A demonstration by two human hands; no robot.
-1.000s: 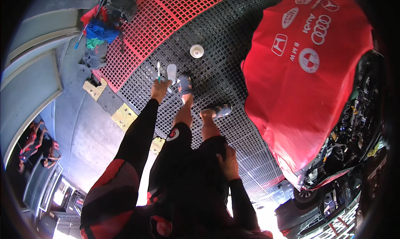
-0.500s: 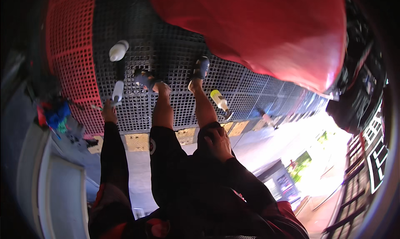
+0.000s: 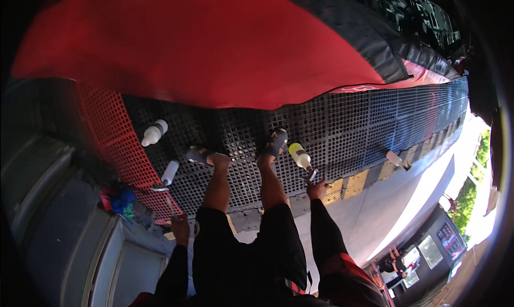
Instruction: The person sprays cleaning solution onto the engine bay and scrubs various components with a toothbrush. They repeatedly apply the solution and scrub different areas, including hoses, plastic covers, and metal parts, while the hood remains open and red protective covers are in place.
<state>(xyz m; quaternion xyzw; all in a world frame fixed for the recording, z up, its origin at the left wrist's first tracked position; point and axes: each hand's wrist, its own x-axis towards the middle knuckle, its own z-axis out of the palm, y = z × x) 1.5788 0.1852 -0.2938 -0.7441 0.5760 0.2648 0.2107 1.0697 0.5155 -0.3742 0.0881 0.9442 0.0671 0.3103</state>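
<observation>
A red cover [image 3: 203, 44] fills the upper frame, its lower edge curving above the black floor grating [image 3: 348, 127], which stretches widely to the right between a yellow-green and white spray bottle [image 3: 300, 156] and a pinkish spray bottle [image 3: 395, 158]. Yellow edging tiles [image 3: 355, 183] border the grating at lower right; red grating [image 3: 120, 130] borders it at left.

At lower left of centre, the left hand [image 3: 181, 230] has its fingers closed on a slim brush [image 3: 172, 208], pale tip towards the top. Right of centre, the right hand [image 3: 318, 190] is at the yellow-green and white bottle's spray head; whether its fingers grip it, I cannot tell.

Two slippered feet [image 3: 277, 142] stand between that bottle and a white bottle [image 3: 155, 132] and translucent spray bottle [image 3: 169, 172] at left. Blue cloth [image 3: 123, 198] lies beyond, lower left.
</observation>
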